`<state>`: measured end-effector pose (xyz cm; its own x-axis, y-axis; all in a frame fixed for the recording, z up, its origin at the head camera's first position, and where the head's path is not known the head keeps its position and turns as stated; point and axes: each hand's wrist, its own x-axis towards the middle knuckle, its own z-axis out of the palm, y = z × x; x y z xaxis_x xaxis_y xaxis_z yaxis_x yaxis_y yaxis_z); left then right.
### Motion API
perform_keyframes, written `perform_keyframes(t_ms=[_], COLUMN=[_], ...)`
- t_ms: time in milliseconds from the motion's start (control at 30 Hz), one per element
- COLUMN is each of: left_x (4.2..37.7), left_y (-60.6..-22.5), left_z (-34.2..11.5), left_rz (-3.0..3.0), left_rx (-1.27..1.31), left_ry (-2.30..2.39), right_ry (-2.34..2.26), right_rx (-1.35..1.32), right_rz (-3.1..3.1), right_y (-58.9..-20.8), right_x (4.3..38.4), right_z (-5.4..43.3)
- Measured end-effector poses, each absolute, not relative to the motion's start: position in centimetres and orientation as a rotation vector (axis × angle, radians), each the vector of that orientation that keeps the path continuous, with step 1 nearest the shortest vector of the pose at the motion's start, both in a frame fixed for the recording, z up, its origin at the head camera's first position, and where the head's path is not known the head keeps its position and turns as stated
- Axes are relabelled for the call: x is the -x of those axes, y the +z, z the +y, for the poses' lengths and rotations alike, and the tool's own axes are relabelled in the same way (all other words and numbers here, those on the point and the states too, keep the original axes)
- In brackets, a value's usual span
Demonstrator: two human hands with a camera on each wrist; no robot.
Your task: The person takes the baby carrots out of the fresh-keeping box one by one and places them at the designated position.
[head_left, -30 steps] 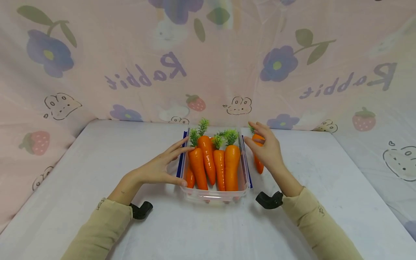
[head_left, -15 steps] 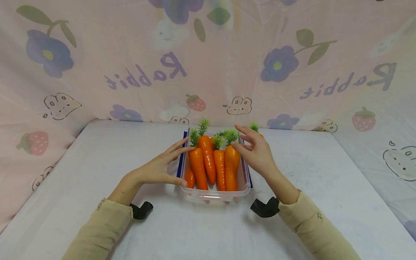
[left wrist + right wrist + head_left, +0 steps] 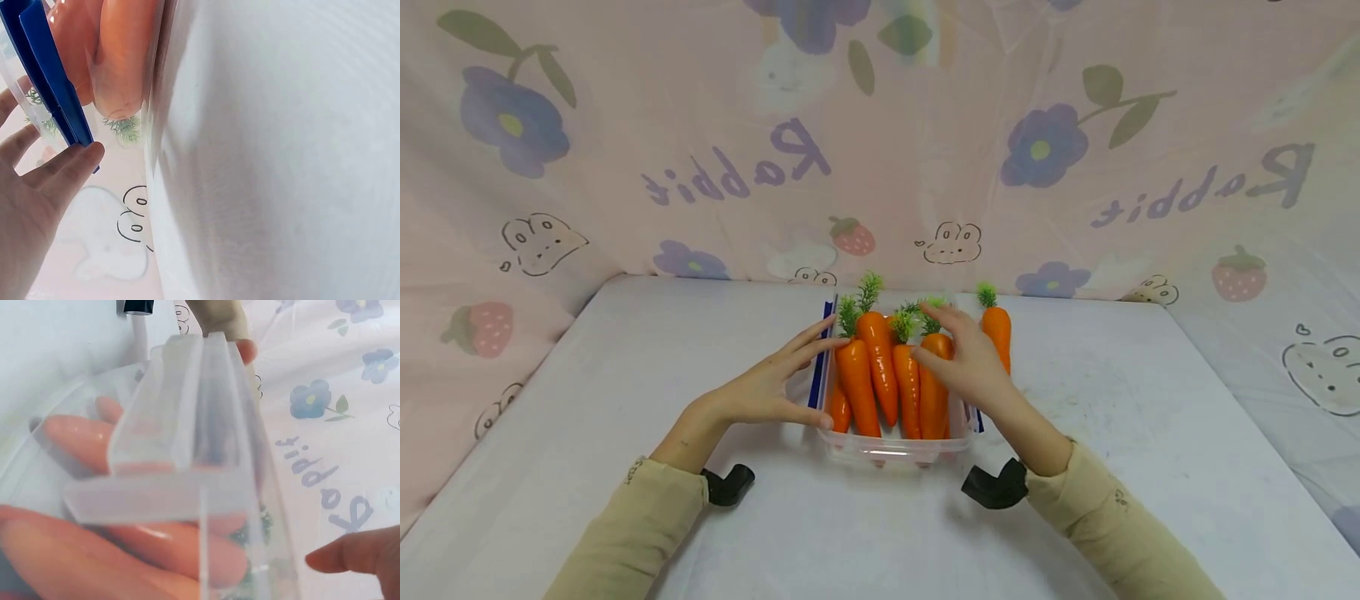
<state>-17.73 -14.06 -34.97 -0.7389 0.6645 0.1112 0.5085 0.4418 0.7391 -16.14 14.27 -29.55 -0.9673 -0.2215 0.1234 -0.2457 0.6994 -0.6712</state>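
The backdrop cloth [image 3: 917,137] carries the word "Rabbit" [image 3: 737,171] twice in purple script, mirror-reversed, among printed blue flowers [image 3: 512,121], strawberries [image 3: 852,237] and outlined rabbit faces [image 3: 952,243]. Small dark marks [image 3: 1122,500] on the beige sleeves [image 3: 625,533] are too tiny to read.

The left hand [image 3: 771,383] reaches in from the near left, thumb at the near left corner of the clear plastic box [image 3: 895,451], fingers spread along its side. In the left wrist view, a fingertip touches the blue latch [image 3: 55,75]. This grip is wide, bracing the box with fairly straight fingers.

The right hand [image 3: 973,367] slants inward over the box's right side, palm down, fingers gently bent and thumb apart. Its grip is parted and holds nothing; whether it touches the carrots below, I cannot tell.

The carrots [image 3: 880,367] lie side by side and partly overlapping in the box, green tops toward the far end. A separate carrot [image 3: 997,333] lies on the white table [image 3: 1150,433] outside the box's right wall, partly hidden by the right hand. Black curved fittings [image 3: 996,485] jut from both cuffs.
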Motion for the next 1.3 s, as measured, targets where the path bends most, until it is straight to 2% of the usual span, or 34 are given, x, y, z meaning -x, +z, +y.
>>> perform_keyframes(t_ms=[400, 700, 1300], left_x=[17.8, 17.8, 17.8], left_y=[-35.0, -35.1, -35.1], left_z=[-14.1, -14.1, -14.0], left_rz=[2.489, 2.475, 2.467], left_rx=[-1.015, -1.028, -1.034], left_ry=[1.180, 1.197, 1.211], right_ry=[0.864, 0.902, 1.048], right_rx=[-0.421, -0.523, -0.671], right_rz=[-2.993, -3.037, -2.665], right_y=[-30.0, -31.6, -32.3], right_x=[15.3, 14.5, 15.0], right_z=[12.6, 12.1, 12.6])
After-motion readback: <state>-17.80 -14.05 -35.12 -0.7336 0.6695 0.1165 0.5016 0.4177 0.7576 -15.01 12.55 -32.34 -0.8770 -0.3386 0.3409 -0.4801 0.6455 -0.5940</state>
